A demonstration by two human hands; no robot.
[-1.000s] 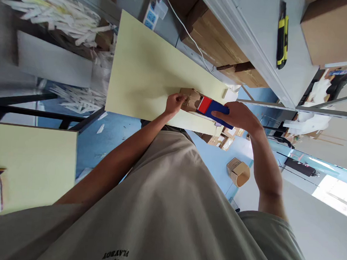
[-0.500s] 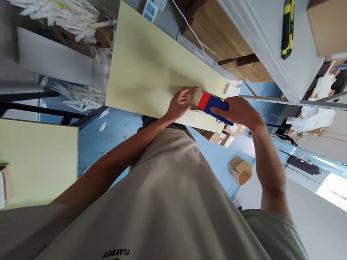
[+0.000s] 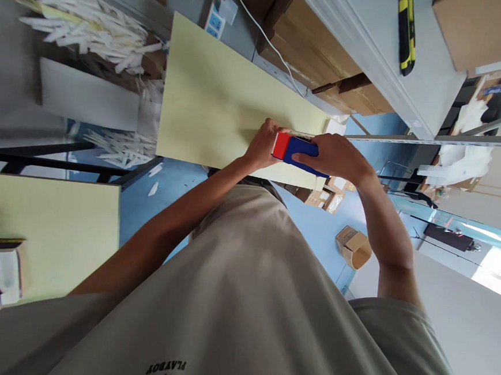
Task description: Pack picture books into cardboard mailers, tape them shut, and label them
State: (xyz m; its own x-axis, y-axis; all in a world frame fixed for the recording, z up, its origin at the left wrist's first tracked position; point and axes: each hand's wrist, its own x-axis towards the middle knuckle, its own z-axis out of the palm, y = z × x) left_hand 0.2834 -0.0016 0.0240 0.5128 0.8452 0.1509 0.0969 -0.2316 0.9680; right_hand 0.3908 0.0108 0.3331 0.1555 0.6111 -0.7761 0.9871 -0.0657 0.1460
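Observation:
My right hand [image 3: 337, 154] is wrapped round a blue and red tape dispenser [image 3: 297, 147], thumb across its blue side. The dispenser lies along a small cardboard box [image 3: 300, 135], whose far edge shows behind it; most of the box is hidden. At the red end, which has a pale toothed edge, my left hand [image 3: 264, 146] is closed over the left end of the box. Both hands are above the pale yellow tabletop [image 3: 210, 92].
A grey shelf [image 3: 374, 47] with a yellow and black utility knife [image 3: 406, 35] overhangs the far right. Large cartons [image 3: 314, 39], a power strip [image 3: 215, 18] and a white cable line the table's back. An open carton [image 3: 353, 247] stands on the blue floor.
My left hand has gone from open fingers beside the box to closed over its end. My right hand and the tape dispenser have shifted slightly left.

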